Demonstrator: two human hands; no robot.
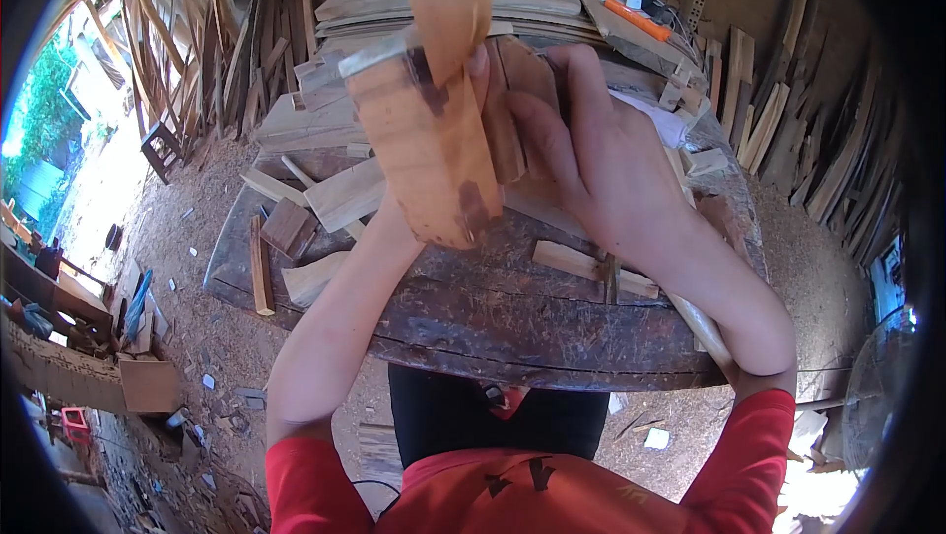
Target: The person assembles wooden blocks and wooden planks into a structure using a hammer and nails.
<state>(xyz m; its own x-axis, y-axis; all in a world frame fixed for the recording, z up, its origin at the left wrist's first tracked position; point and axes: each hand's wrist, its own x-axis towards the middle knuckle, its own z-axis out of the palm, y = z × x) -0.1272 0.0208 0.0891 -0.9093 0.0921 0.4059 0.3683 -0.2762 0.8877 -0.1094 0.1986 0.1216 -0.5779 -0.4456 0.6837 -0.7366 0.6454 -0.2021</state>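
Observation:
A light wooden piece [424, 150] with dark patches and a tall upright arm is held up close to the camera, over the workbench. My left forearm runs up behind it, and the wood hides most of my left hand, with a fingertip showing at its edge. My right hand [596, 140] is closed around a small brown block [517, 105], its thumb and fingers bent over it. That block sits right against the right side of the wooden piece. Below lies the dark, worn workbench [552, 337].
Wood offcuts [350, 194] lie on the bench to the left, and a narrow strip [591, 268] lies to the right. Stacked boards [443, 7] and an orange power strip [636, 19] are at the back. Timber [847, 150] leans along the walls. Shavings and scraps cover the floor.

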